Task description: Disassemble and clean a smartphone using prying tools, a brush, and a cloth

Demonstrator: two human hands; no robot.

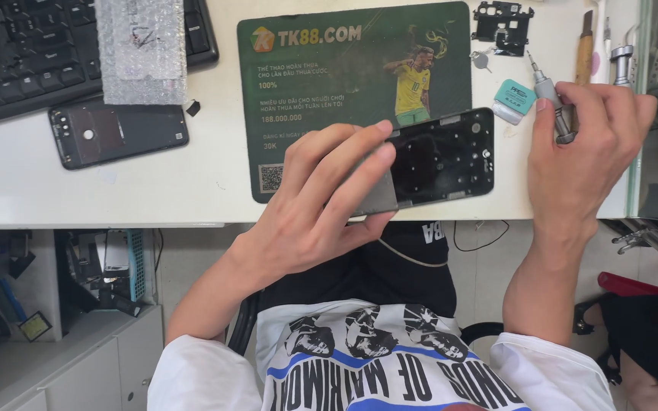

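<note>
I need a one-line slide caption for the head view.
Left hand steadies an opened phone frame on a green mat; right hand grips a small screwdriver.

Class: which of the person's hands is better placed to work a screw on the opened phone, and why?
Probably the right hand: it already grips the screwdriver beside the phone frame. The left hand is occupied holding that frame at the desk edge.
</note>
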